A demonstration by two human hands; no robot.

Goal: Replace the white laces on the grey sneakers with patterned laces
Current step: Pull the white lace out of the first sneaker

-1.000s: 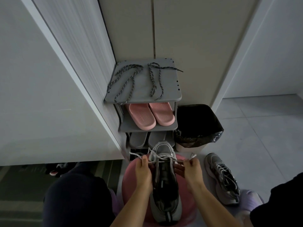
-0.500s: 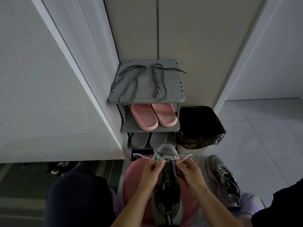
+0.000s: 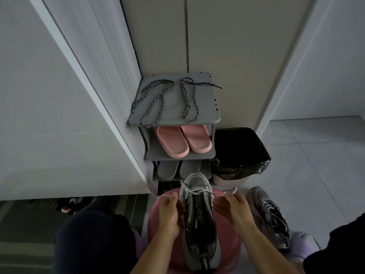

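Note:
A grey sneaker (image 3: 199,220) lies toe-away on a pink round stool (image 3: 158,224) in front of me. Its white lace (image 3: 194,191) crosses only the eyelets near the toe. My left hand (image 3: 169,212) pinches the lace's left end beside the shoe. My right hand (image 3: 231,208) pinches the right end, which sticks out above my fingers. The second grey sneaker (image 3: 269,214), fully laced in white, stands on the floor to the right. Two patterned dark laces (image 3: 156,99) (image 3: 189,97) lie on top of the grey shoe rack (image 3: 207,117).
Pink slippers (image 3: 183,140) and grey slippers (image 3: 177,169) fill the rack's lower shelves. A bin with a black bag (image 3: 239,155) stands right of the rack. White cabinet panels rise on the left and behind. My dark-clad knees (image 3: 92,238) flank the stool.
Both hands drew together at the shoe's eyelets, then moved apart again, each pulling a lace end outward. The camera view shifted slightly.

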